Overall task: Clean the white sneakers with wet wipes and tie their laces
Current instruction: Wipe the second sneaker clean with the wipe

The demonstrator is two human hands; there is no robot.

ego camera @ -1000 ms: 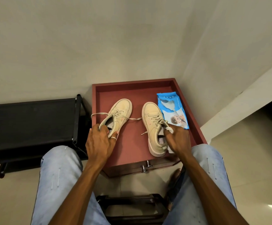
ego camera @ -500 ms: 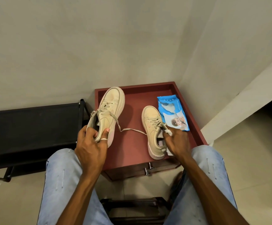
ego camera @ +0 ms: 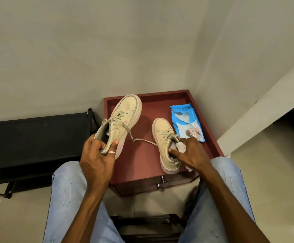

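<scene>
Between knees in pale blue jeans [ego camera: 67,199], the left hand [ego camera: 97,155] curls round the heel end of the lifted sneaker [ego camera: 123,118], thumb on its outer side and fingers tucked into the opening. The shoe hangs above the left edge of the cabinet top [ego camera: 142,163] with the grip at its near end and its long axis running away from the person, toe up and towards the wall [ego camera: 107,50], leaning a little right. Its loose lace [ego camera: 143,140] trails down across the red surface to the second sneaker [ego camera: 162,137]. That one lies flat on its sole inside the raised rim, toe also pointing away. The right hand [ego camera: 191,153] rests on its near, heel half, thumb at the collar, fingers bunched on a white wet wipe [ego camera: 181,147]. Just beyond the hand, inside the same rim, lies a blue pack of wipes [ego camera: 186,121]. A black rack [ego camera: 37,137] stands to the left.
</scene>
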